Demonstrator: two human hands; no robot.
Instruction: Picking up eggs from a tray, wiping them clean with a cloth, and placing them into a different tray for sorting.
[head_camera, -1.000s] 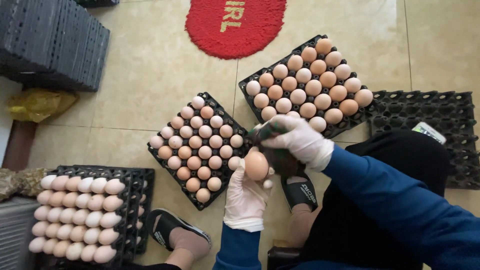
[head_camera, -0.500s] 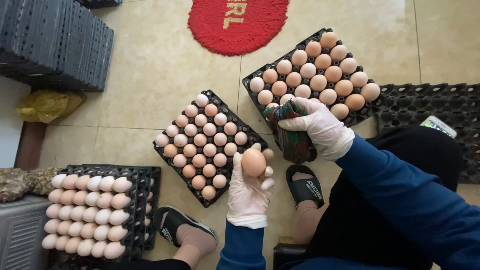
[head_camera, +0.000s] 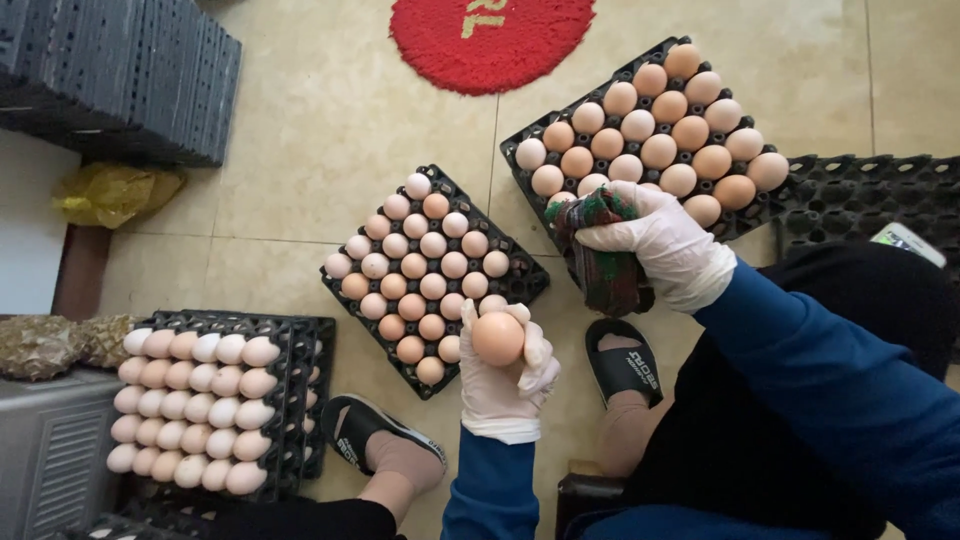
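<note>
My left hand (head_camera: 500, 375), in a thin white glove, holds a brown egg (head_camera: 498, 337) up by its fingertips, just right of the middle black tray (head_camera: 525, 283) full of eggs. My right hand (head_camera: 665, 245), also gloved, grips a dark multicoloured cloth (head_camera: 603, 250) near the front edge of the far right tray (head_camera: 525, 195) of eggs. The two hands are apart, the cloth a short way above and right of the egg.
A stack of black trays topped with pale eggs (head_camera: 290, 400) sits at the lower left. Empty black trays (head_camera: 860, 200) lie at the right, another stack (head_camera: 130, 80) at the upper left. A red mat (head_camera: 490, 40) lies ahead. My sandalled feet (head_camera: 620, 365) rest on the tiled floor.
The cloth in my right hand has come off the egg and moved up and to the right. My left hand still holds the egg, now a little lower.
</note>
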